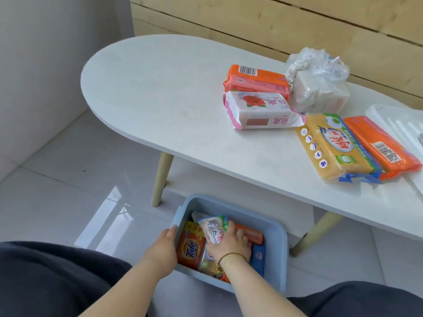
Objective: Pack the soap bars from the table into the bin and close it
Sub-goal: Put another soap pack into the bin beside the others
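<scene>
your left hand (163, 247) grips the blue bin (278, 248) wall, likely to steady it on the floor. your right hand (229, 242) reaches inside, fingers closed on a wrapped soap bar (214, 227). five more packs (258, 110) wait on the table (160, 92), well apart up right.
</scene>
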The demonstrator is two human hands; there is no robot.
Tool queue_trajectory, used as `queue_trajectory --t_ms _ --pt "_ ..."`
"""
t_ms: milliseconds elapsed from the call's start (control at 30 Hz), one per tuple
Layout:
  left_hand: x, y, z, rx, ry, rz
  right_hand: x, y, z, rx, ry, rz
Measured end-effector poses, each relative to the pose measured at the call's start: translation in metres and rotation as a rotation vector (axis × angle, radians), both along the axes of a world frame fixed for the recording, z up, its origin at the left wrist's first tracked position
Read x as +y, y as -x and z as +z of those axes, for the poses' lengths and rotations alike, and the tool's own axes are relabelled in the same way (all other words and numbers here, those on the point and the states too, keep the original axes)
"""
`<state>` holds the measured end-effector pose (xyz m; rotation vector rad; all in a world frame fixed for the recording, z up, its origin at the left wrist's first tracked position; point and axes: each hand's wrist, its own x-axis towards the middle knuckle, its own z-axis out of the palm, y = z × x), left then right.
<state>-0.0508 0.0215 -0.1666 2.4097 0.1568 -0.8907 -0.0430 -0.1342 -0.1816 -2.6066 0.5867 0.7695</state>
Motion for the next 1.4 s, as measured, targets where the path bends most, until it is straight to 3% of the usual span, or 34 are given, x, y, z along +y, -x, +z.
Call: queue_trajectory --t_ms 200,467,733,1000,1100,1233,1400 --pt "0.007 -0.009 -0.013 -0.033 0.025 -0.014 0.021 -0.016 -0.03 0.068 -0.174 -0.186" --pt "0.016 -0.016 -0.018 -0.015 0.099 -0.012 0.038 -0.016 -0.046 0.145 -0.313 -0.066" --pt "0.014 -0.019 -0.017 -0.002 0.09 -0.02 0.035 -0.014 -0.037 0.266 -0.197 0.146" --pt "0.01 -0.012 -0.002 -0.017 -0.078 -0.093 0.014 -0.015 -0.009 0.153 -0.205 0.154" --pt "-0.002 -0.014 0.026 -0.214 -0.081 -0.029 0.004 -0.015 0.028 0.084 -0.199 0.188" --pt "-0.02 -0.009 0.077 -0.696 0.016 0.07 -0.008 -0.006 0.094 -0.131 -0.256 0.198" --pt "-0.036 0.009 0.125 -1.184 0.098 -0.11 -0.028 0.021 0.181 -0.526 -0.428 0.307"
